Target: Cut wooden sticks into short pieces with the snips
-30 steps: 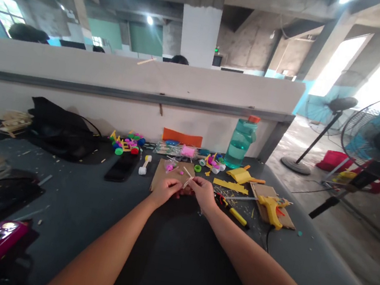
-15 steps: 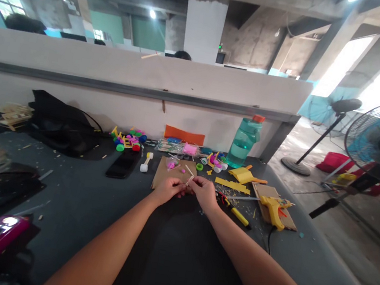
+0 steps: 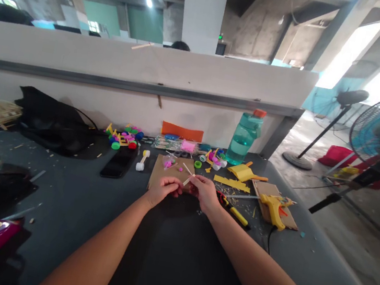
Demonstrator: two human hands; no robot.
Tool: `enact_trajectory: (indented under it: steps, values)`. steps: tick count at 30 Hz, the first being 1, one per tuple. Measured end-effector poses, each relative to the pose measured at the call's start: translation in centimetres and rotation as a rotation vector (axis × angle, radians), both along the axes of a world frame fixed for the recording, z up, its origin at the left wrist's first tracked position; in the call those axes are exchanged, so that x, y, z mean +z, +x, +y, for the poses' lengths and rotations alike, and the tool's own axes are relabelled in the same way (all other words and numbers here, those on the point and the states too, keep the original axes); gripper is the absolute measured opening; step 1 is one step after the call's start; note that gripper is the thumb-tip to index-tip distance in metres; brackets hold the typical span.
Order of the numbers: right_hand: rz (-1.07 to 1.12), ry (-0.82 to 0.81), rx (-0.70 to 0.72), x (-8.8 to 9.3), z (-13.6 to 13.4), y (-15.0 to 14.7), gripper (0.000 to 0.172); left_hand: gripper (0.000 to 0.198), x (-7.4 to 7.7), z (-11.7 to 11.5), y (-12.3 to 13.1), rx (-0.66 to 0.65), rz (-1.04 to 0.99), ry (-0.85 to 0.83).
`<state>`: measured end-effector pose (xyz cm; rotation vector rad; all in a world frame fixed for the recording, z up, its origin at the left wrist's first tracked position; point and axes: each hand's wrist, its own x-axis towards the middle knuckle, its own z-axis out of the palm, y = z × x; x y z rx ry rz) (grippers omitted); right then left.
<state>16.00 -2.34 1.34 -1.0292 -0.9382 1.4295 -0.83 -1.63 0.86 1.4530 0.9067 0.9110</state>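
Pale thin wooden sticks (image 3: 188,179), seemingly joined at an angle, are pinched between the thumb and fingers of my right hand (image 3: 205,193). Just left of them is my left hand (image 3: 164,191), its thumb and fingers drawn together; whether they hold anything small is hidden. Both hands are over the near edge of a brown cardboard piece (image 3: 158,171). On that cardboard lie small pink pieces (image 3: 168,163), and a green ring (image 3: 197,164) sits at its right edge. A yellow-handled cutter (image 3: 239,216) rests right of my right hand.
A yellow glue gun (image 3: 275,209) lies on cardboard at right, near yellow strips (image 3: 232,183). A teal bottle (image 3: 243,139) stands behind. A phone (image 3: 119,163), a white wheel-and-axle piece (image 3: 142,160) and colourful wheeled pieces (image 3: 125,137) are at left. Fans stand beyond the table.
My hands have moved slightly apart. The left fingers have drawn back from the sticks, which stay in my right hand. The view has shifted a little.
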Motion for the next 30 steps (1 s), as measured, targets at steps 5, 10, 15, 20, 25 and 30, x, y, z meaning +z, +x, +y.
enact_trajectory:
  steps: [5,10,15,20,25,30]
  values:
    - [0.063,-0.076,0.051,-0.05,-0.04,-0.13,0.026,0.023,-0.24,-0.23,0.25,0.01,0.089,0.049]
    - [0.074,-0.12,0.099,0.05,0.07,-0.28,0.026,0.025,-0.15,-0.24,0.33,0.016,0.16,0.089]
    - [0.034,-0.093,0.092,0.2,0.07,-0.25,0.025,0.025,-0.23,-0.08,0.27,0.004,0.198,0.114]
    - [-0.027,-0.021,0.036,0.38,-0.3,-0.11,0.025,0.027,-0.33,0.01,0.43,0.003,0.243,0.127]
    - [-0.048,-0.003,0.016,0.5,-0.5,-0.08,0.026,0.027,-0.38,0.09,0.44,0.003,0.275,0.151]
    - [-0.035,0.005,0.015,0.27,-0.19,-0.13,0.026,0.026,-0.33,0.1,0.5,-0.01,0.244,0.107]
